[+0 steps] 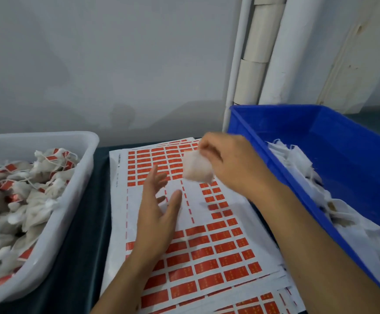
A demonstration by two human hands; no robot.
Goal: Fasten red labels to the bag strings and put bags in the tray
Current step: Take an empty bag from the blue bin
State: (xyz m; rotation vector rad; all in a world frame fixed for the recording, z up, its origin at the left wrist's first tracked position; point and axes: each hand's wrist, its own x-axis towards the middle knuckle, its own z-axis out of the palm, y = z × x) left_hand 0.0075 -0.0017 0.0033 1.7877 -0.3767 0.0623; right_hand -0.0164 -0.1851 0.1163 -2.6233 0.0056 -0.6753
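Step in hand: fresh bag [197, 167] fetched, not yet labelled. Right hand [234, 164] pinches it, frame centre, above label sheet [218, 252]. Left hand [156, 214] hovers below, fingers spread. Next, likely: find string, peel red label, fold on; then white tray [55, 223], left.

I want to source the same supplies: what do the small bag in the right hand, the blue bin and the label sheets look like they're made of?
Small white bag: probably thin non-woven or gauzy fabric, matte, soft and crumpled. Blue bin: moulded plastic, smooth with slight sheen and a rolled rim. Red label sheets: likely paper stickers on white backing, with bare gaps where labels are gone.
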